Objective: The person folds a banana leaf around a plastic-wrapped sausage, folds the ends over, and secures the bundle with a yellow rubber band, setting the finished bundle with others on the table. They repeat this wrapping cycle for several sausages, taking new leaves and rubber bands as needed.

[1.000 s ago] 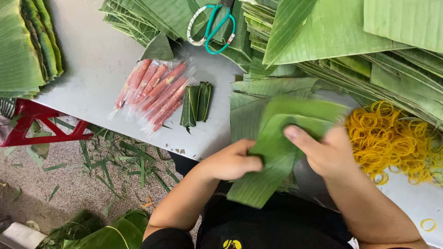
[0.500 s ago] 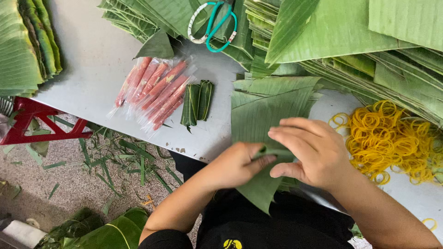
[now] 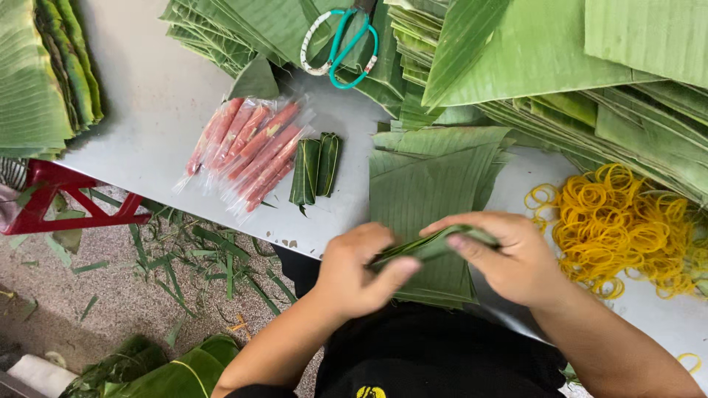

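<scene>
1. My left hand (image 3: 361, 273) and right hand (image 3: 509, 254) both pinch a half-rolled leaf bundle (image 3: 431, 247) at six o'clock.
2. Two wrapped rolls (image 3: 316, 168) lie finished at eleven.
3. Plastic-wrapped sausages (image 3: 247, 147) remain unwrapped; rubber bands (image 3: 627, 228) wait at three.

The grey worktop (image 3: 155, 103) carries wrapped pink sausages (image 3: 247, 147) beyond the left hand (image 3: 358, 273), yellow rubber bands (image 3: 627, 228) beside the right hand (image 3: 509, 258), and cut banana leaves (image 3: 435, 184) under both.

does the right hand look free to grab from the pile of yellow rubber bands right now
Probably not yet: the right hand and left hand both grip a folded green leaf. The pile of yellow rubber bands lies close beside it, unobstructed.
</scene>
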